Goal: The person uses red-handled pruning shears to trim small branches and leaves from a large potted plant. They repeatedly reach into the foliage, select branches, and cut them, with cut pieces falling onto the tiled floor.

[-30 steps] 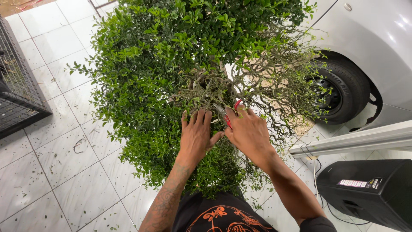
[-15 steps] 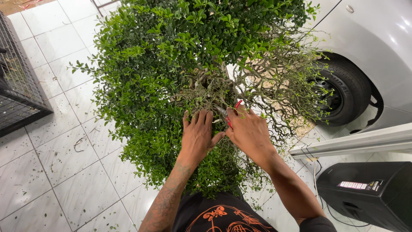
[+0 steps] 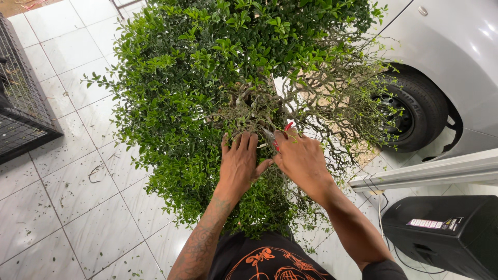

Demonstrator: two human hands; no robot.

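Observation:
A large bushy plant with small green leaves fills the middle of the head view; its right side is bare twigs. My left hand lies flat on the foliage, fingers spread, pressing leaves down near the woody centre. Right beside it, my right hand grips red-handled pruning shears, their tip pushed into the twigs and mostly hidden by my fingers. The two thumbs nearly touch.
White floor tiles are strewn with leaf clippings. A black wire cage stands at the left. A silver car with its wheel is at the right, a black speaker box at the lower right, and a white beam above it.
Both hands have stayed at the plant's centre, shifting only slightly; the left hand's fingers moved a little over the leaves.

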